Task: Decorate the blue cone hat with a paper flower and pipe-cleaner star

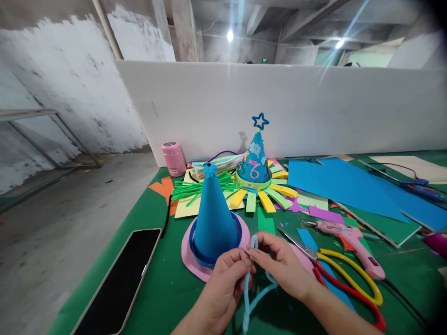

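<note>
- A curly numeral "6" [255, 171] marks the decorated blue hat [259, 149] at the back.
- The pink canister [174, 157] bears a small label, too tiny to read; so is the lit green sign [264, 60] beyond.
- Both hands, left [228, 284] and right [279, 263], pinch a bent light-blue pipe cleaner [246, 298] between their fingertips, just in front of the plain blue cone [214, 223].
- Green covers the worktable [157, 302], backed by a white partition [300, 107].
- Around it: grey floor [115, 195], patchily whitewashed wall [70, 56], bare ceiling lamps [230, 35].
</note>
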Motion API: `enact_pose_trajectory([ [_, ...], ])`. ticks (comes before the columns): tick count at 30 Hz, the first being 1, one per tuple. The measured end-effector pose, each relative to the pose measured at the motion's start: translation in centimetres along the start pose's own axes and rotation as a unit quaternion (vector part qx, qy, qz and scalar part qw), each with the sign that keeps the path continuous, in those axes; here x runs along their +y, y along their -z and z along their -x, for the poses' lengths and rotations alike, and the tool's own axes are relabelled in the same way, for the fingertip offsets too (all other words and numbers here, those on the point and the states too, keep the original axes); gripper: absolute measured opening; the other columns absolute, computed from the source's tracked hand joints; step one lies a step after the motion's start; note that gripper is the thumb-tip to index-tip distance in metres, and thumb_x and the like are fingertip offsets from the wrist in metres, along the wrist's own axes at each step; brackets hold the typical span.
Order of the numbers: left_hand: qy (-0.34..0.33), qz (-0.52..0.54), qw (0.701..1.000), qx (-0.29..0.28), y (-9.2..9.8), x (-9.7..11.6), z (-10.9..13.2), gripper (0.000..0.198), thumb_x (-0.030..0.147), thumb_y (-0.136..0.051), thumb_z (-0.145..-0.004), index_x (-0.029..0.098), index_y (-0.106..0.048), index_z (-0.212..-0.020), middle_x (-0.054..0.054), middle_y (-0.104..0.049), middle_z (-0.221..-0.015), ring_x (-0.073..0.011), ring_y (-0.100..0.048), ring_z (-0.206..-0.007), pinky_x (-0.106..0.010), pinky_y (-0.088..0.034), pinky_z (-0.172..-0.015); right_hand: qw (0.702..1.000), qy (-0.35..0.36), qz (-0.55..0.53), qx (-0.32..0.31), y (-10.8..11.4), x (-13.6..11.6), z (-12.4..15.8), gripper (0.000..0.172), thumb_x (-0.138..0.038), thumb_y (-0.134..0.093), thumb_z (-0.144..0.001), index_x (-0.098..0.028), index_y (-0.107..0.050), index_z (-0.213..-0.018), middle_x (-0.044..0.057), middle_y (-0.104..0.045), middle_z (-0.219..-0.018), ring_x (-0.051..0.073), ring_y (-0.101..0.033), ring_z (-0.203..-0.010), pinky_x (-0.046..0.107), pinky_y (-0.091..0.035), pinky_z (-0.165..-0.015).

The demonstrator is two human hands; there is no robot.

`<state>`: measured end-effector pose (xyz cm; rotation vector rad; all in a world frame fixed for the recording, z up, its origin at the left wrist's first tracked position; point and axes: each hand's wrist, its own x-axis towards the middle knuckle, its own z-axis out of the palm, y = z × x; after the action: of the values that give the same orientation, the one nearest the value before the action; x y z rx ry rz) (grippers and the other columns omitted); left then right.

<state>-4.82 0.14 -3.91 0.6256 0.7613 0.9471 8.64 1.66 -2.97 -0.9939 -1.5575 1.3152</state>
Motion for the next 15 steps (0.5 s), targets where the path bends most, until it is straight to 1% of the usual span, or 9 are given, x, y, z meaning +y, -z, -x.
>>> enact_pose_trajectory([
  [3,-0.004,-0.009,1.000,-0.004,0.03,-0.04,0.02,0.015,0.018,-0.056,-0.069,0.013,-0.052,-0.056,0.005,-0.039,-0.047,-0.0054,-0.027,-0.044,-0.020,-0.020,-0.046,1.000,0.000,0.000,0.004,-0.03,0.01,0.03,0.013,-0.025,-0.051,-0.080,-0.017,-0.052,-0.070,-0.003,-0.047,-0.062,0.011,-0.045,-0.059,0.023,-0.037,-0.057],
  [8,0.009,-0.028,1.000,-0.005,0.02,0.00,0.04,0.015,0.020,-0.057,-0.070,0.012,-0.053,-0.058,0.004,-0.040,-0.048,-0.0048,-0.027,-0.043,-0.019,-0.017,-0.044,1.000,-0.013,-0.018,-0.001,-0.12,-0.05,0.05,0.016,-0.026,-0.051,-0.080,-0.017,-0.050,-0.066,-0.004,-0.047,-0.059,0.010,-0.044,-0.056,0.022,-0.036,-0.054],
  [11,0.009,-0.020,1.000,-0.003,-0.04,0.00,-0.04,0.016,0.021,-0.058,-0.069,0.012,-0.054,-0.057,0.003,-0.043,-0.049,-0.0047,-0.028,-0.043,-0.019,-0.019,-0.044,0.999,-0.026,-0.036,-0.004,-0.19,-0.16,0.06,0.016,-0.028,-0.052,-0.079,-0.017,-0.052,-0.067,-0.004,-0.049,-0.058,0.010,-0.045,-0.054,0.021,-0.035,-0.052],
  [15,0.013,0.009,1.000,-0.003,-0.10,0.00,-0.05,0.012,0.018,-0.060,-0.065,0.011,-0.055,-0.056,0.002,-0.048,-0.051,-0.0044,-0.032,-0.044,-0.019,-0.022,-0.045,0.998,-0.025,-0.049,0.001,-0.28,-0.31,0.07,0.017,-0.029,-0.054,-0.078,-0.017,-0.052,-0.066,-0.004,-0.048,-0.057,0.009,-0.044,-0.053,0.021,-0.034,-0.050],
])
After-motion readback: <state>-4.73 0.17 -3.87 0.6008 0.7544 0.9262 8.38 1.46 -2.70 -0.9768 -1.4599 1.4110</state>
